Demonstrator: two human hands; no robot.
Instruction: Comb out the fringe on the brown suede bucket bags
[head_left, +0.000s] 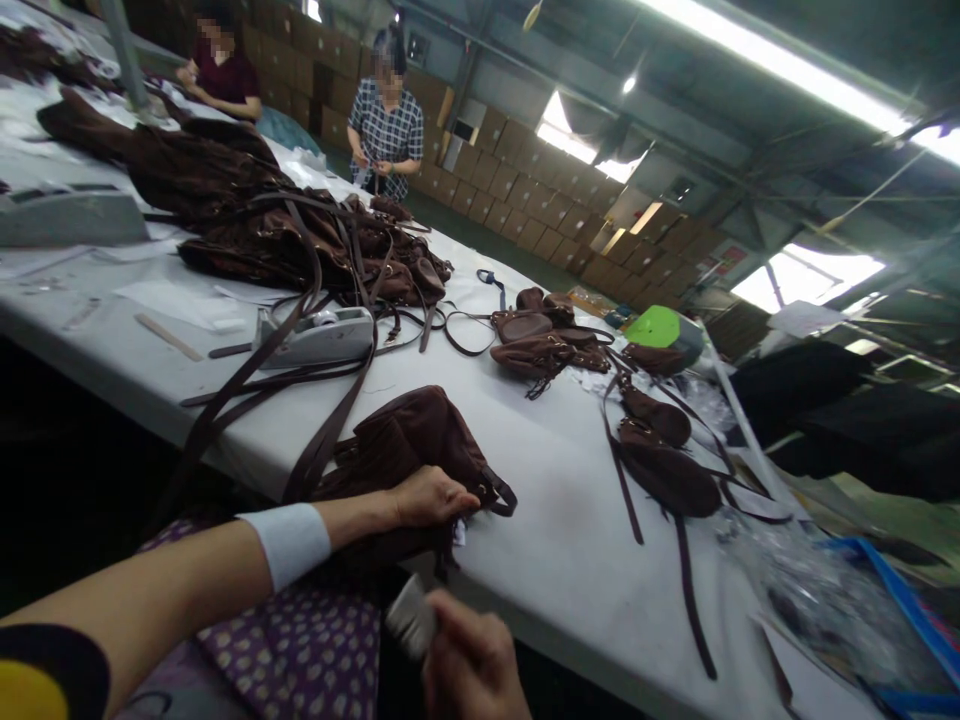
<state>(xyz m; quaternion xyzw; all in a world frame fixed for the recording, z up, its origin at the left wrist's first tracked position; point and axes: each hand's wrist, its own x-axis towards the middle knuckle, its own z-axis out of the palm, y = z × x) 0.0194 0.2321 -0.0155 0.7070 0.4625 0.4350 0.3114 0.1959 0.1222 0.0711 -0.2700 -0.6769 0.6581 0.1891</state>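
Observation:
A dark brown bag (409, 425) with a short strap loop at its right end lies at the near edge of the table. My left hand (427, 497) is closed on its near side, thumb pointing right. A white band circles that wrist. Below the table edge, my right hand (472, 655) grips a small pale flat piece (411, 615) between thumb and fingers. Blur hides what kind of thing it is. A little white tag (459, 532) hangs under the bag near my left hand. Long brown straps (319, 455) trail over the edge beside the bag.
A heap of brown bags (247, 215) covers the table's far left, near a grey tape dispenser (322, 338). More bags (664, 470) lie right, with clear plastic wrapping (810, 590) beyond. Two people stand or sit across the table (540, 450). Stacked cartons (517, 200) line the wall.

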